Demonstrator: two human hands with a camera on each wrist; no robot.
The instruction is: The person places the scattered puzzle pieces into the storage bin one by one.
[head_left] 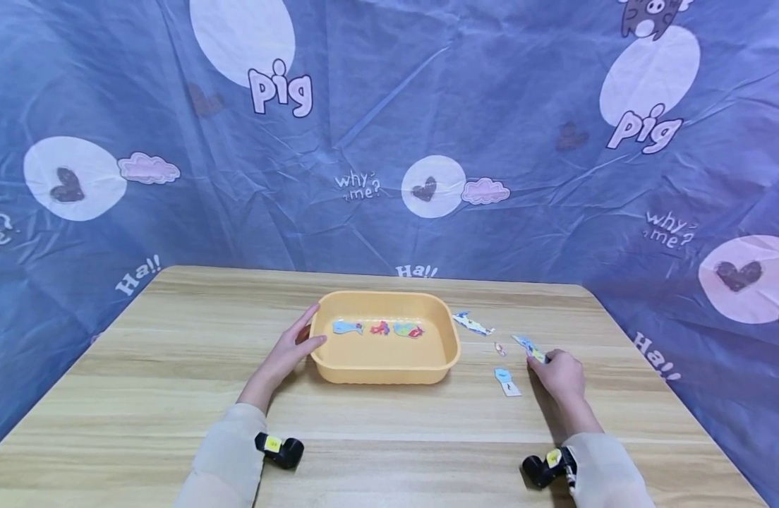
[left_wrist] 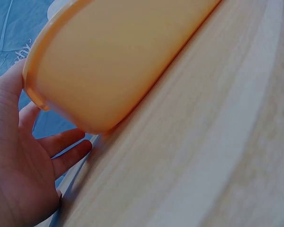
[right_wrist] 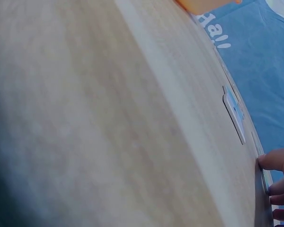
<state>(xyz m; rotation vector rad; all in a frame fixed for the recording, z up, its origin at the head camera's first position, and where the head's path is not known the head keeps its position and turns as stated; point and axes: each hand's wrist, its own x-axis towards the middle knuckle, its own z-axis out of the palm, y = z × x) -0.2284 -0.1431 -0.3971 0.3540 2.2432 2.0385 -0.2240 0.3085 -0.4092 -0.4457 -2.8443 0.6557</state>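
Observation:
My left hand [head_left: 294, 349] grips the left side of a yellow plastic basin [head_left: 383, 376], thumb over the rim and fingers against the outer wall. Three flat printed cut-out pieces lie inside on its floor: a blue one [head_left: 347, 327], a red one [head_left: 379, 328] and a green-and-red one [head_left: 407, 329]. To the right of the basin, my right hand [head_left: 562, 377] pinches the near end of a blue-and-yellow cut-out piece [head_left: 526, 345] low at the tabletop. The fingers hide part of that piece. In the right wrist view only the fingertips [right_wrist: 272, 161] show, at the right edge.
Between basin and right hand lie a long blue-and-white piece [head_left: 473, 324], a tiny piece [head_left: 500, 349] and a blue-and-white piece [head_left: 507, 382]. The wooden table [head_left: 389, 444] ends at a blue printed cloth [head_left: 377, 233] hanging behind and at both sides.

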